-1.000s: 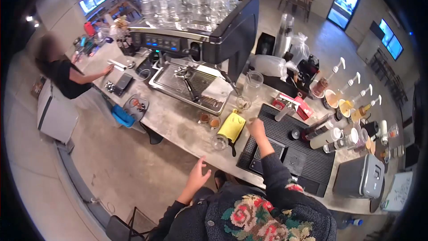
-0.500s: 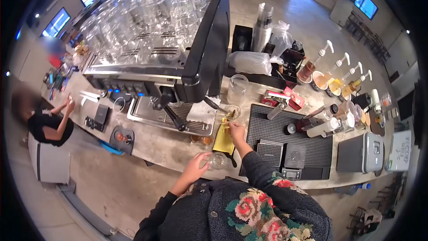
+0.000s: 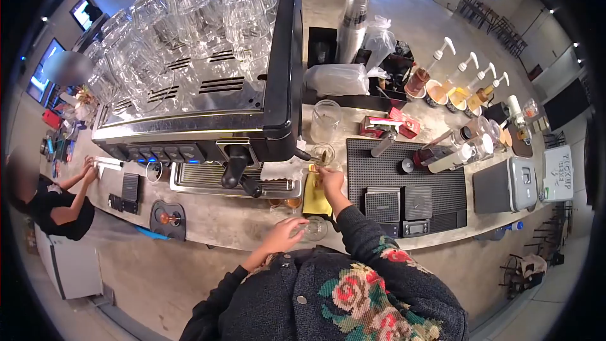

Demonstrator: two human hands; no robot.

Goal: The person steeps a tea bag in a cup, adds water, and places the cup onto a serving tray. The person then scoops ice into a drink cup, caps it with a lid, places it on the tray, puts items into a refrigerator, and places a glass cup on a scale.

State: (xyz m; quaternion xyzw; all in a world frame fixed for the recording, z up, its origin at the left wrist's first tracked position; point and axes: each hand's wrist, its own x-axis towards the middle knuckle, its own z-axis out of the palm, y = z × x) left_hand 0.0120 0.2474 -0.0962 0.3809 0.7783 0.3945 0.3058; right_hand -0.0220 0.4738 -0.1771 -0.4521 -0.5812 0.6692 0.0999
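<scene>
My left hand [image 3: 282,235] is at the counter's front edge, its thumb and fingers round the near side of a clear glass [image 3: 315,228]. My right hand [image 3: 331,180] is closed over the top end of a yellow packet [image 3: 314,199], just in front of a small glass [image 3: 324,153] with something thin and greenish-brown in it. What its fingertips pinch is too small to make out. Two small glasses of brown liquid [image 3: 293,203] stand left of the packet, partly under the espresso machine's [image 3: 208,120] front edge.
Right of my hands lies a black ribbed mat [image 3: 379,170] with two scales [image 3: 417,203]. Behind it stand pump bottles [image 3: 442,57], squeeze bottles [image 3: 449,158] and a red box [image 3: 404,123]. A grey cooler [image 3: 505,184] sits far right. A co-worker [image 3: 60,208] stands far left.
My right hand has come from the mat to the small glass and yellow packet. My left hand has moved up to the clear glass at the front edge. The view has turned and shifted.
</scene>
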